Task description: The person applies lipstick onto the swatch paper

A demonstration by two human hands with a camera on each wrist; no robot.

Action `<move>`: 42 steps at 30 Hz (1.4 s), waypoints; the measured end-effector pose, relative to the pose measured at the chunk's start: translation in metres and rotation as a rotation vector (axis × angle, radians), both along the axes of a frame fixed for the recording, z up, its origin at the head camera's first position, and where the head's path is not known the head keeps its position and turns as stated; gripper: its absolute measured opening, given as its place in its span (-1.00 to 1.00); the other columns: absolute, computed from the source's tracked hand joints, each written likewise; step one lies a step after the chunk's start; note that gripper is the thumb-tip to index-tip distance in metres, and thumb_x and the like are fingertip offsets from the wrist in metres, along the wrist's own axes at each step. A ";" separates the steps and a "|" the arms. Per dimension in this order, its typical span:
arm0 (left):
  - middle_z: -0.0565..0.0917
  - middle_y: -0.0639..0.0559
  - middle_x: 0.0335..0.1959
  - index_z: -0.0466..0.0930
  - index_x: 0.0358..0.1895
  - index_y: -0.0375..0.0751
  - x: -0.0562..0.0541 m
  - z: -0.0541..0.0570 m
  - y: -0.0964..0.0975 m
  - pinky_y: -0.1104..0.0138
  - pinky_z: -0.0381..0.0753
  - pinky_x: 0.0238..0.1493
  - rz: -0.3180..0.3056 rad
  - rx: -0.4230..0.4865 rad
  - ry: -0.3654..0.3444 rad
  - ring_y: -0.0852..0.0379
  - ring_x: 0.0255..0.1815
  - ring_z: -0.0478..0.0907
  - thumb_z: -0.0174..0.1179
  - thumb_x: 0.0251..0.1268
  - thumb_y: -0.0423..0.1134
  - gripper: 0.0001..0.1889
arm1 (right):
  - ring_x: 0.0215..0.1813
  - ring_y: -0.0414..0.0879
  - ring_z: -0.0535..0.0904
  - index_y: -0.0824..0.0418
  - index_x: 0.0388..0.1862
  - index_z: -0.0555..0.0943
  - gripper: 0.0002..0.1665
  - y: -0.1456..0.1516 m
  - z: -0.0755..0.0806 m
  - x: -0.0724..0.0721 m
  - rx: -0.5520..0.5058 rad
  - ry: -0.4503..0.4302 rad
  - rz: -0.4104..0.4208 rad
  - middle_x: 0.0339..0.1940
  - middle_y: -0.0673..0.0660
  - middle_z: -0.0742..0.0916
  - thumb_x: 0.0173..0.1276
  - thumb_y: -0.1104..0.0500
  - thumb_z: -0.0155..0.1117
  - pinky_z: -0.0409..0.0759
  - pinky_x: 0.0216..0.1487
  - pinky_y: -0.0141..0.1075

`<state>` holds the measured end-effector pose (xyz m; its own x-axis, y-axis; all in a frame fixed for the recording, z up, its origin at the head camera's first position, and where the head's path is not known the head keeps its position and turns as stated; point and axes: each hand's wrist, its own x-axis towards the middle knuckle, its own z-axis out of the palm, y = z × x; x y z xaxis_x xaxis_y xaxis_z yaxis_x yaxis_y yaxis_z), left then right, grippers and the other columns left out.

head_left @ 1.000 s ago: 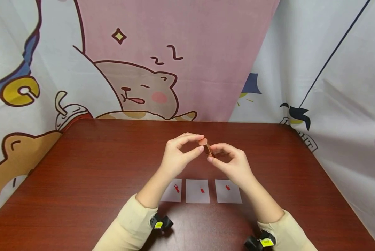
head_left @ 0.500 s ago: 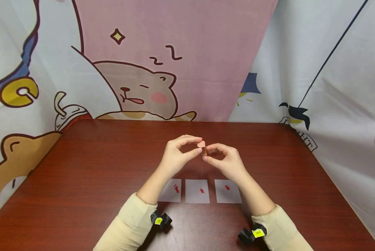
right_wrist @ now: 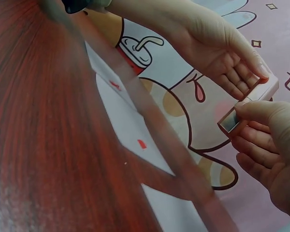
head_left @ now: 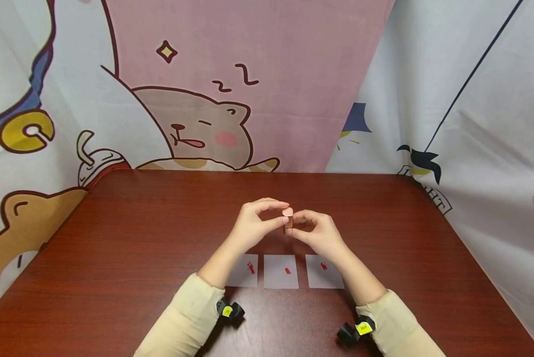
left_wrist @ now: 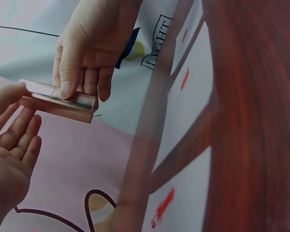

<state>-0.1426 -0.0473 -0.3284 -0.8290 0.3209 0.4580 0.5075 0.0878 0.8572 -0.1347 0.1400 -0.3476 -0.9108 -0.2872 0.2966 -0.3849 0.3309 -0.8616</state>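
Note:
A rose-gold lipstick tube (left_wrist: 75, 108), with its two parts meeting at a seam, is held above the table between both hands. My left hand (head_left: 251, 228) pinches the upper end between thumb and index finger, its other fingers loosely bent in the left wrist view. My right hand (head_left: 322, 235) pinches the lower end, thumb on the near face. In the head view the tube stands nearly upright, its pale flat top (head_left: 287, 211) showing and its body partly covered by fingertips. The lipstick itself is hidden inside the tube.
Below the hands, three white paper squares lie in a row on the brown table (head_left: 159, 233): left paper (head_left: 242, 278), middle paper (head_left: 275, 280), right paper (head_left: 318, 281). Each bears a red smear. A cartoon-printed cloth (head_left: 293, 99) hangs behind the table.
My right hand has moved left towards my left hand, and both have come slightly lower. The tube has turned from tilted to nearly upright. The papers have not moved.

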 end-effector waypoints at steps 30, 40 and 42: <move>0.72 -0.03 -0.22 0.69 -0.11 -0.35 -0.030 -0.056 -0.004 0.09 0.46 0.10 -0.084 -0.120 -0.089 0.09 -0.06 0.60 0.41 0.04 -0.40 -0.71 | -0.31 0.05 0.64 0.34 -0.26 0.68 -0.81 0.004 -0.030 -0.008 0.134 -0.084 0.064 -0.39 0.18 0.73 0.11 0.36 0.45 0.58 -0.33 -0.35; 0.69 -0.27 -0.21 0.65 -0.14 -0.50 -0.013 -0.032 -0.003 -0.13 0.43 0.07 -0.117 -0.120 -0.130 -0.18 -0.04 0.58 0.34 0.06 -0.51 -0.75 | -0.38 -0.13 0.63 0.16 -0.31 0.70 -0.82 0.013 -0.062 -0.026 0.156 -0.072 0.075 -0.45 -0.01 0.72 0.09 0.22 0.51 0.60 -0.35 -0.33; 0.69 -0.28 -0.21 0.64 -0.14 -0.53 -0.010 -0.029 -0.003 -0.14 0.46 0.04 -0.121 -0.121 -0.134 -0.19 -0.06 0.59 0.34 0.07 -0.51 -0.74 | -0.40 -0.14 0.62 0.16 -0.33 0.69 -0.82 0.014 -0.062 -0.026 0.164 -0.073 0.077 -0.46 -0.02 0.71 0.08 0.23 0.51 0.59 -0.36 -0.32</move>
